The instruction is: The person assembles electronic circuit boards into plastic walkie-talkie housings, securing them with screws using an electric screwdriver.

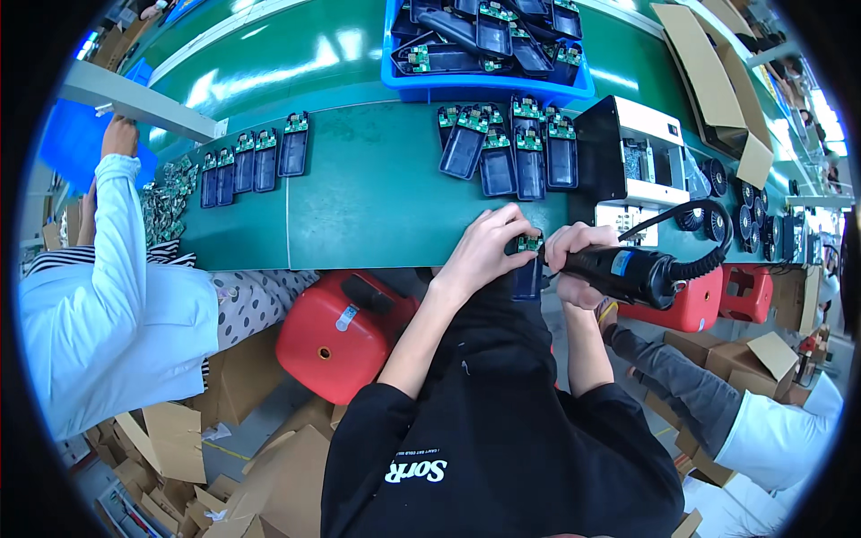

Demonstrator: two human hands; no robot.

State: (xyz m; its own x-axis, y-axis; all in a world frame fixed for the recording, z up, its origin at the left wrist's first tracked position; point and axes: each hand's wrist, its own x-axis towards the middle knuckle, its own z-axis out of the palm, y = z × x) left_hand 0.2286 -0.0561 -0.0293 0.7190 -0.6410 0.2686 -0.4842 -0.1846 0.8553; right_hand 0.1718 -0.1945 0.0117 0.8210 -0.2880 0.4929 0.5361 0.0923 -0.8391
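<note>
At the near edge of the green table, my left hand [489,249] has its fingers closed on a dark blue plastic housing [527,283] with a small green circuit board at its top end. My right hand [576,247] is wrapped round a black electric screwdriver [619,272], which lies nearly level and points toward the housing. Its tip is hidden by my fingers. Just beyond my hands lies a group of similar housings with boards [529,161]. Farther left, several more housings [265,161] stand in a row.
A blue bin [489,88] full of housings stands at the back. To the right are a black and white machine [641,152], black round parts [744,215] and an open carton [717,81]. A co-worker [117,296] sits left, near a pile of circuit boards [170,197]. Red stools [336,336] flank me.
</note>
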